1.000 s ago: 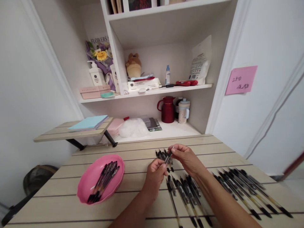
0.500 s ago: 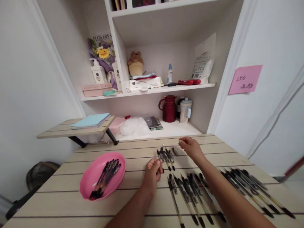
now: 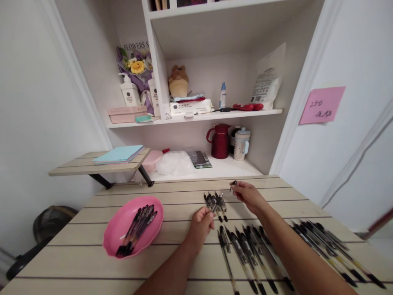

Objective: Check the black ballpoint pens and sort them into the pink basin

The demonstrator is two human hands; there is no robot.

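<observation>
My left hand (image 3: 200, 225) is closed on the lower end of a clear pen barrel (image 3: 217, 203), which points up and away to the right. My right hand (image 3: 248, 194) pinches a small black pen cap (image 3: 234, 183) just beyond the barrel's tip; cap and barrel are apart. Under and behind the held barrel lies a small group of black-and-clear pen parts (image 3: 207, 200). Nearer to me, below my right forearm, a row of pen parts and refills (image 3: 242, 250) is laid out. Black pens (image 3: 139, 227) rest in the pink bowl (image 3: 109, 223) at left.
More pens and refills (image 3: 331, 248) lie on the slatted table (image 3: 172, 266) at far right. A raised wooden stand (image 3: 76, 166) with blue paper (image 3: 118, 154) occupies the back left. Behind the table, shelves hold a red jug (image 3: 220, 141) and a cup (image 3: 241, 144).
My right hand now holds a small black cap; half a second ago no cap showed at its fingers. The barrel in my left hand has tilted further right.
</observation>
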